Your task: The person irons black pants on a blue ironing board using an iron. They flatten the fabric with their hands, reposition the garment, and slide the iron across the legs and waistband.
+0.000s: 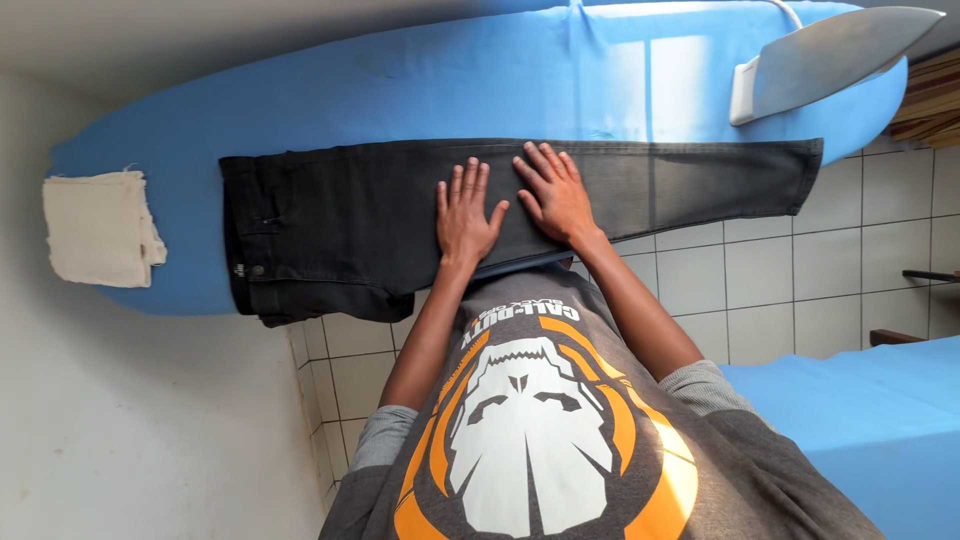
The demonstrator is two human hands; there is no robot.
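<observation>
Black denim: the jeans (400,215) lie flat along the blue ironing board (330,95), waistband toward nine o'clock, leg hems toward three o'clock. I have both palms down on the thigh stretch near the board's near edge. My left hand (466,220) is spread, fingers fanned toward twelve o'clock; my right hand (553,195) lies just beside it at its two o'clock, also spread, holding nothing. Both forearms run up from six o'clock with the wrists straight. To flatten this stretch well, I judge the palms should press evenly and sweep outward along the leg, toward nine and three o'clock, so creases move off the cloth instead of bunching between the hands. An iron (830,60) rests at the board's two o'clock end, well apart from my hands. A folded cream cloth (100,228) sits at nine o'clock.
</observation>
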